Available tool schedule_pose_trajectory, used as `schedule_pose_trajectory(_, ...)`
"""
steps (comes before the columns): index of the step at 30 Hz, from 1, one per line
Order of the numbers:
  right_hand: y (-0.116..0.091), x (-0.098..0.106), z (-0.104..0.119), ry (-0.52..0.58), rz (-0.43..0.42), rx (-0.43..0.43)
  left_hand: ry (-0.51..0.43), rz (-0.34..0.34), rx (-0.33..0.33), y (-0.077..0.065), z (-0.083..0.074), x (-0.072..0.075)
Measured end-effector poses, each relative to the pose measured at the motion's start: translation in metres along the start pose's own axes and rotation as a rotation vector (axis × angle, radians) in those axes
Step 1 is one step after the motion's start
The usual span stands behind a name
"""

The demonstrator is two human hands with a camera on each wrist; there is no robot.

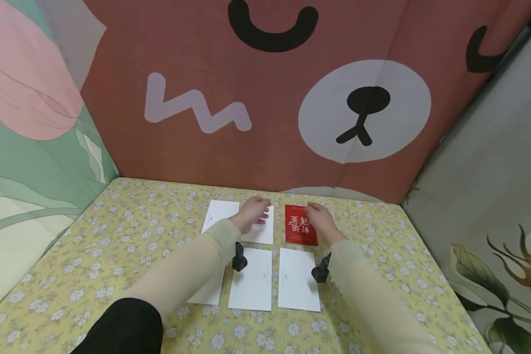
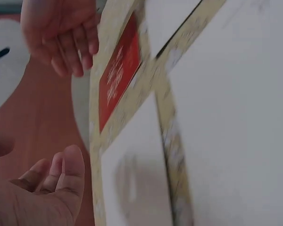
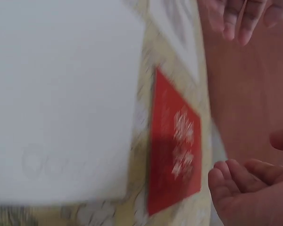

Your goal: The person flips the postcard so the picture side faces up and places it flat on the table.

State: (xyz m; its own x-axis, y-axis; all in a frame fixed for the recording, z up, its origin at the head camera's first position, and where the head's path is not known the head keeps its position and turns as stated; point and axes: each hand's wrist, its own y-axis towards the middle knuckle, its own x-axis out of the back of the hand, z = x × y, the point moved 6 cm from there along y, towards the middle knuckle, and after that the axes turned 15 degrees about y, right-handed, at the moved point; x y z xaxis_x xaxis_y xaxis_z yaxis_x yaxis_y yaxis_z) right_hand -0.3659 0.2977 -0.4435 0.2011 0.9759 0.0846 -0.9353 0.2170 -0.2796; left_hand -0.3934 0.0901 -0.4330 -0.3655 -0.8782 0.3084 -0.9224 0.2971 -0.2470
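Observation:
My left hand [image 1: 253,215] hovers over a white card [image 1: 263,233] in the back row, fingers loosely bent and nothing in them. At the right edge of a red card [image 1: 296,232] with white characters, which read upside down from here, is my right hand [image 1: 322,222]. In the right wrist view a gap shows between that hand [image 3: 250,188] and the red card [image 3: 174,146], so it holds nothing. The left wrist view has the left hand [image 2: 52,193] raised above a white card [image 2: 137,174], casting a shadow on it.
More white cards lie in two rows: one at back left [image 1: 220,210], one at front middle [image 1: 251,290], one at front right [image 1: 298,287]. Another at front left [image 1: 209,293] is partly behind my left arm. A floral yellow cloth [image 1: 150,226] covers the table; a printed curtain [image 1: 270,157] stands behind.

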Motion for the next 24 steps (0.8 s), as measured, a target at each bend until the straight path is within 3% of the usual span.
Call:
schedule_pose_trajectory(6,-0.016,-0.022,0.008,0.066,0.097,-0.029,-0.045,-0.075,0.024,0.004,0.008,0.039)
schedule_pose_trajectory(11,-0.023,-0.039,0.008,0.067,0.168,-0.094,-0.084,-0.108,0.031,0.008,0.017,0.059)
schedule_pose_trajectory(15,-0.026,-0.05,0.002,0.033,0.226,-0.141,-0.105,-0.101,0.055,0.008,0.021,0.064)
schedule_pose_trajectory(24,-0.027,-0.058,-0.014,-0.044,0.204,-0.195,-0.157,-0.083,0.131,0.012,0.021,0.057)
